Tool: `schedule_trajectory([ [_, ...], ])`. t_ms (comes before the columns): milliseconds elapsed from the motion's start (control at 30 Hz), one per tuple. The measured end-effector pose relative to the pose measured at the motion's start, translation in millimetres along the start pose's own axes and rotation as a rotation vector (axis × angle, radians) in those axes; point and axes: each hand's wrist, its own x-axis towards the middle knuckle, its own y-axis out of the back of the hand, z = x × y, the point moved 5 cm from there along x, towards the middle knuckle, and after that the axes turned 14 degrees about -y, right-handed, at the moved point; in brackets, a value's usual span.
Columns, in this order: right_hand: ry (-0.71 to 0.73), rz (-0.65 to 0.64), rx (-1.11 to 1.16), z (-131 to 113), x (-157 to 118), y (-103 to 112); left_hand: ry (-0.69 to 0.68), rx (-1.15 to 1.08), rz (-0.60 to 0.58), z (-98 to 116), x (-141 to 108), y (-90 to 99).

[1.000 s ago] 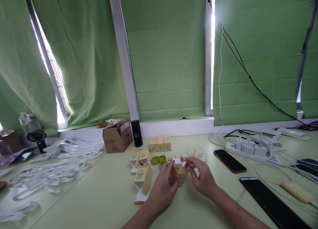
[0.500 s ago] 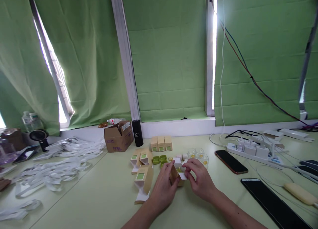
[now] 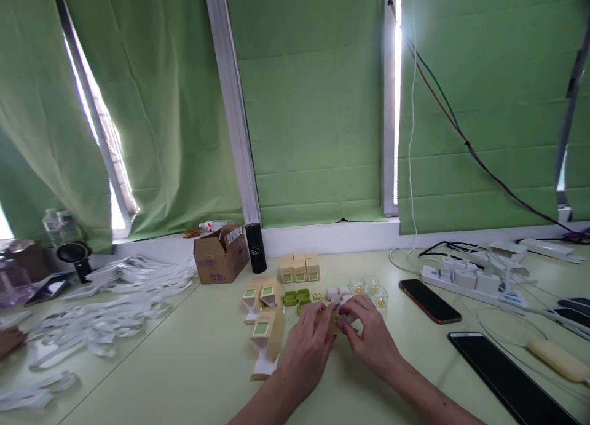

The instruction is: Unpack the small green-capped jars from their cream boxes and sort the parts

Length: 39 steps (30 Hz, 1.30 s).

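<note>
My left hand (image 3: 306, 345) is closed around a small kraft cardboard box (image 3: 330, 328), mostly hidden behind the fingers. My right hand (image 3: 371, 333) pinches at the box's upper end, where a whitish flap and a bit of green show between the fingertips. Just beyond my hands lie green square containers (image 3: 296, 297), small yellowish pieces (image 3: 318, 296), pale pink blocks (image 3: 338, 291) and clear cups with yellow centres (image 3: 369, 286). To the left of my left hand, several kraft boxes (image 3: 270, 329) with green labels lie with their white-lined flaps open.
Upright kraft boxes (image 3: 299, 268) stand at the back near a black cylinder (image 3: 255, 248) and a brown carton (image 3: 220, 254). White straps (image 3: 101, 320) cover the left side, where another person's hand (image 3: 10, 341) shows. Phones (image 3: 429, 300) and a power strip (image 3: 470, 283) lie right.
The white flap at the box has been folded inward, and my right fingers have closed in nearer to my left hand. Another person's hand at the left edge has shifted slightly.
</note>
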Motion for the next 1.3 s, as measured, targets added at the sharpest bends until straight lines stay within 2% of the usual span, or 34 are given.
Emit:
schedule_trajectory([
  [267, 0.027, 0.051, -0.062, 3, -2, -3, -0.104, 0.157, -0.014, 10, 5, 5.1],
  [400, -0.026, 0.075, -0.017, 8, 0, -4, -0.111, 0.183, -0.011, 11, 5, 3.7],
  [667, -0.24, 0.048, 0.342, 19, 3, -2, -0.041, 0.158, 0.092, 3, 3, 8.5],
  [867, -0.336, 0.057, 0.452, 34, 3, -8, -0.032, 0.163, 0.104, 2, 4, 10.7],
  [1000, -0.354, 0.097, 0.54, 41, 6, -9, -0.024, 0.159, 0.112, 2, 5, 11.8],
  [1100, -0.424, 0.138, 0.664, 46, 10, -5, 0.039, 0.152, 0.139, -3, 5, 14.4],
  [1200, -0.498, 0.191, 0.748, 55, 14, 2, 0.112, 0.134, 0.193, -11, 4, 19.7],
  [1300, -0.53, 0.24, 0.737, 66, 16, 7, 0.168, 0.094, 0.268, -19, 3, 25.9],
])
